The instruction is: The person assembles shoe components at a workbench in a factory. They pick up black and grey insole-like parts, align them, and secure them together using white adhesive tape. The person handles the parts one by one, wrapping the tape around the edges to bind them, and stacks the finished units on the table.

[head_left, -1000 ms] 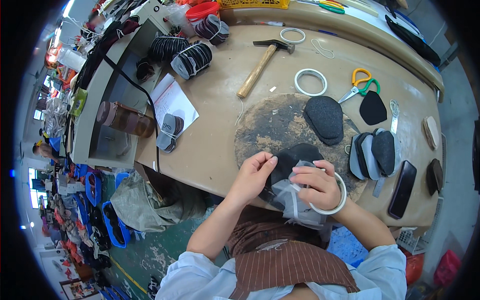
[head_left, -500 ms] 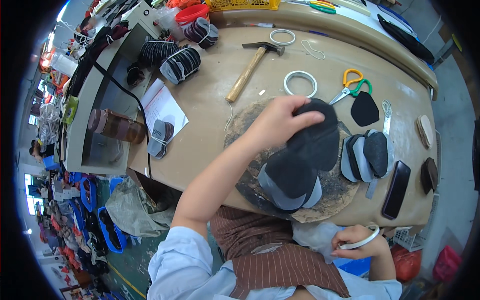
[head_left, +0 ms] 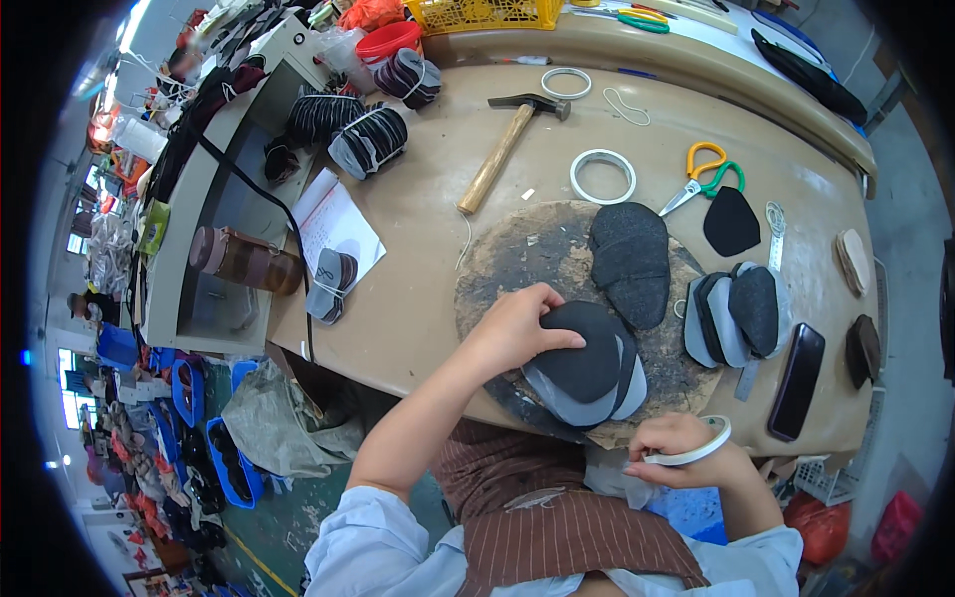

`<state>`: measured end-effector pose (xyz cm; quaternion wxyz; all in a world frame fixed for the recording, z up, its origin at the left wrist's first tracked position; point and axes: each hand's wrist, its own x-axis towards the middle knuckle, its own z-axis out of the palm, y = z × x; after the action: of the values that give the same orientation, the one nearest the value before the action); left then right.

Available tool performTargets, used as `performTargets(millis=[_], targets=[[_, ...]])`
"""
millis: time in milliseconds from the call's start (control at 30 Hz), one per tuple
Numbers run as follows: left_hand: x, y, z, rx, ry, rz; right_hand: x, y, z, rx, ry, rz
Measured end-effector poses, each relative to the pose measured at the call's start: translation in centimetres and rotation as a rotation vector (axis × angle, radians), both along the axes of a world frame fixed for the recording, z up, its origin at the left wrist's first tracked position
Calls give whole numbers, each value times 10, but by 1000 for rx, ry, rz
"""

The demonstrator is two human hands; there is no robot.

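My left hand (head_left: 517,333) grips the edge of a rounded black piece (head_left: 579,358), thumb on top and fingers at its far side. That piece lies uppermost on a loose stack of grey and black pieces (head_left: 629,398) on the round, worn wooden block (head_left: 507,249). Beyond the stack, black overlapping pieces (head_left: 632,264) lie on the same block. Near the table's front edge, my right hand (head_left: 686,448) is closed round a roll of white tape (head_left: 696,450).
A hammer (head_left: 512,149), another tape roll (head_left: 603,176) and scissors (head_left: 704,179) lie beyond the block. To its right are a bundle of pieces (head_left: 731,313), a metal ruler (head_left: 774,237) and a phone (head_left: 797,383). A bottle (head_left: 247,261) and a paper pad (head_left: 333,224) are left.
My left hand has let go of the black pieces at the block's far side and come nearer, onto the stack's top piece. My right hand has risen slightly and moved left with the tape.
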<state>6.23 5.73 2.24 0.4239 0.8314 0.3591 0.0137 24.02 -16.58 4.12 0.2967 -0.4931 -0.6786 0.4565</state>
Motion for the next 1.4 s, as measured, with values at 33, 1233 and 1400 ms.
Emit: performTargets(millis=[33, 1233, 1400], targets=[[-4, -1, -5, -31, -62, 20, -2, 1, 0, 23, -8, 6], [-4, -42, 4, -133, -703, -163, -1, 34, 33, 355, 62, -174], [-29, -107, 6, 235, -377, 74, -25, 106, 23, 453, -304, -281]])
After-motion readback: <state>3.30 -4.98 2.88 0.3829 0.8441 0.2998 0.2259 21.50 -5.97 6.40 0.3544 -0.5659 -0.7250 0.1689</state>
